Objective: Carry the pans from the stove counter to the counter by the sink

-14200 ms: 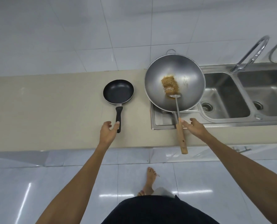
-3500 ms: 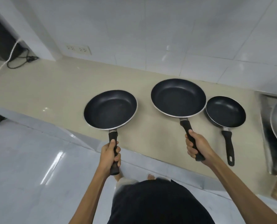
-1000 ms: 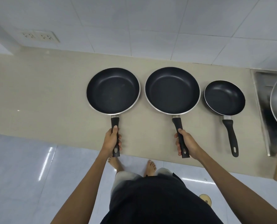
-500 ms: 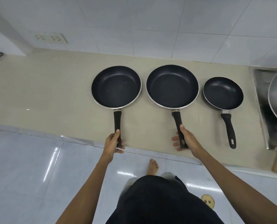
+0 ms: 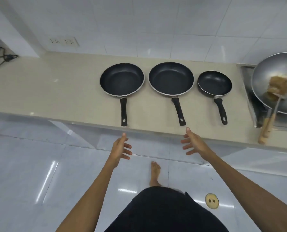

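Beige stone table [image 5: 55, 91] along a white tiled wall. Resting flat on it, in a row: left frying pan [image 5: 122, 79], middle frying pan [image 5: 171, 78] just beside it, rims nearly touching, then small frying pan [image 5: 214, 83] to the right. All three black handles pointing toward the front edge. At the right end, a steel wok [image 5: 276, 81] over a sunken steel sink tray [image 5: 254, 108]. Black cable [image 5: 0, 57] at far left.

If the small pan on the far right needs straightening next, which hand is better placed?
The right hand, probably: it hangs open nearer the small pan, while the left hand sits below the leftmost pan.
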Available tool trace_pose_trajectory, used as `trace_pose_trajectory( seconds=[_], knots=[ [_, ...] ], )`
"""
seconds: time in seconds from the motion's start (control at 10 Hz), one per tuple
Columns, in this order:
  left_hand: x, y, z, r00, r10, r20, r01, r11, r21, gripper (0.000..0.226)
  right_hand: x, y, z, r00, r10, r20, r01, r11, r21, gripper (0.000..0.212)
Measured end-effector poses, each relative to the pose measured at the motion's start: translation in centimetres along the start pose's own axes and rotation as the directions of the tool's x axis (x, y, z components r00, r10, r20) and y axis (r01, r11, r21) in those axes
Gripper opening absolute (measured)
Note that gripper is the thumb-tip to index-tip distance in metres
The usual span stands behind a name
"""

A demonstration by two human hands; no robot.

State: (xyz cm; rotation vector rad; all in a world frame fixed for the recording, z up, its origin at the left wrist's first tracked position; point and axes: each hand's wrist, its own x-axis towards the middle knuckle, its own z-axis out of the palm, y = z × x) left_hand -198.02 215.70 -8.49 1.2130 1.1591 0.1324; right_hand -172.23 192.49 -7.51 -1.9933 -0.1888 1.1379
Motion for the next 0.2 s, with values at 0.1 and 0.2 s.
trace_pose_trajectory(
  seconds=[0.1,0.2],
  knots=[
    [-2.2,0.2,0.3,0.998,0.058,0.020,-0.059,0.997,0.055,0.054,-2.7,0.4,-0.6,0.998,-0.064,-0.013,0.062,0.990,-0.124,0.076],
    [-4.3,1.5,0.4,0.989,0.142,0.029,-0.145,0.983,0.112,0.048,-5.0,-0.4,-1.5,0.989,-0.145,-0.028,0.134,0.961,-0.241,0.078]
  ],
)
